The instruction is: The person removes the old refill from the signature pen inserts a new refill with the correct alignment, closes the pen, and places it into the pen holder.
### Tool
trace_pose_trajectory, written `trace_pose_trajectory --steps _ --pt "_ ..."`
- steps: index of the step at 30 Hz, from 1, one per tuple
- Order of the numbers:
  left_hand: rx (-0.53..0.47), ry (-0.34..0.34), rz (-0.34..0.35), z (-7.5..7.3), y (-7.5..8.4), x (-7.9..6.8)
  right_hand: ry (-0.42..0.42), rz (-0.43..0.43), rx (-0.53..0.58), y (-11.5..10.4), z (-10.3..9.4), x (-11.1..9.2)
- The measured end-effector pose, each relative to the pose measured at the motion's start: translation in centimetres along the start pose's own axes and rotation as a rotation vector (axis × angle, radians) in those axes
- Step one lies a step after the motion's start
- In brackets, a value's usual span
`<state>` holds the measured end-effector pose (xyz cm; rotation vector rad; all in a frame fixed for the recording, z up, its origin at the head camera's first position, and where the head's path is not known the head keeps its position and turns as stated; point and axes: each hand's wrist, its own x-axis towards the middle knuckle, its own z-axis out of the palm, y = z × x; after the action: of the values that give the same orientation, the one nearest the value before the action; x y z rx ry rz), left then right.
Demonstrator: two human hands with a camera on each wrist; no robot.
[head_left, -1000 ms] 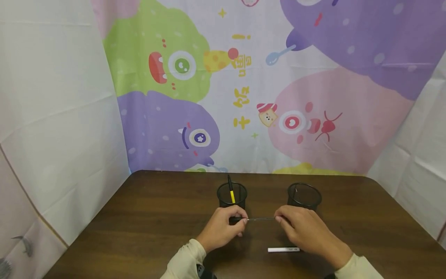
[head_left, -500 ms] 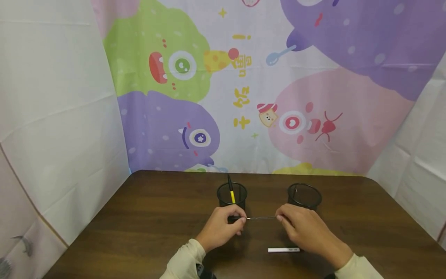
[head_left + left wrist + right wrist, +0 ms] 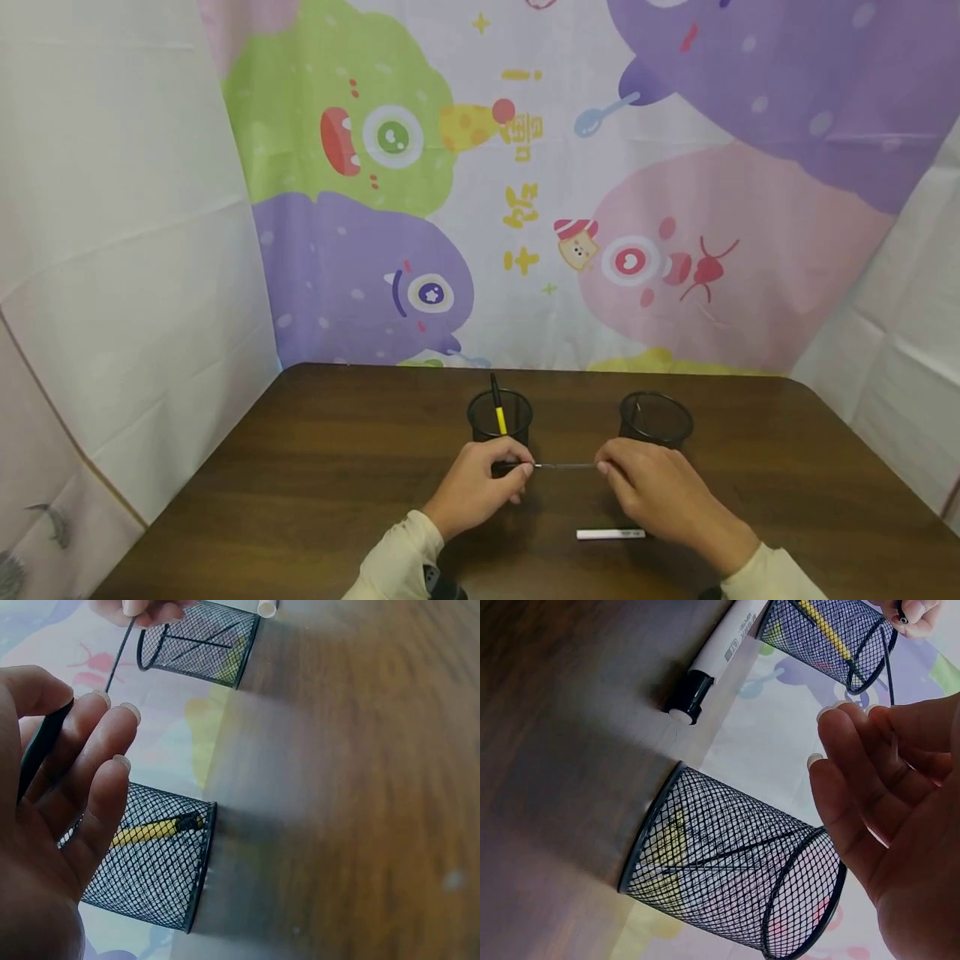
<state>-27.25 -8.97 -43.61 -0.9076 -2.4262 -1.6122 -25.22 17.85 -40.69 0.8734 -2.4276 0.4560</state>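
Both forearms reach in from the near edge, wrists bent inward, hands facing each other over the table. The left hand [image 3: 477, 485] pinches the black handle of a thin rod [image 3: 567, 466]; the right hand [image 3: 660, 490] pinches its far end, so it spans level between them. Behind stand two mesh cups [image 3: 142, 889] on dark wood-grain table [image 3: 337, 475], a cartoon-printed cloth [image 3: 525, 321] beyond. A white marker [image 3: 610, 534] lies nearer. The right fingers hide the rod's tip.

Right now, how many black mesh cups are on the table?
2: the left cup beyond the left hand, a yellow-and-black pen in it; the right cup beyond the right hand. No others show.
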Motion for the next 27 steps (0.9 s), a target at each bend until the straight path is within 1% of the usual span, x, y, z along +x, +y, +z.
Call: trace_pose_trajectory --steps 5,8,12,19,23,27 --pt "-0.024 -0.020 0.016 -0.02 0.01 0.04 -0.029 0.024 -0.001 0.03 -0.09 0.06" --pt "-0.039 -0.032 0.043 -0.05 0.09 0.03 -0.064 0.044 0.005 0.02 -0.17 0.07" --pt "-0.032 -0.036 0.067 -0.08 0.08 0.05 -0.127 0.082 0.013 0.00 -0.28 0.06" --pt "0.002 -0.030 0.040 -0.03 0.06 0.07 -0.220 0.140 -0.004 -0.15 -0.28 0.11" --pt "0.010 -0.022 0.020 0.03 0.10 0.02 -0.246 0.160 -0.031 -0.28 -0.27 0.10" --pt "0.020 -0.022 0.015 0.07 0.13 0.04 -0.260 0.168 -0.053 -0.24 -0.33 -0.07"
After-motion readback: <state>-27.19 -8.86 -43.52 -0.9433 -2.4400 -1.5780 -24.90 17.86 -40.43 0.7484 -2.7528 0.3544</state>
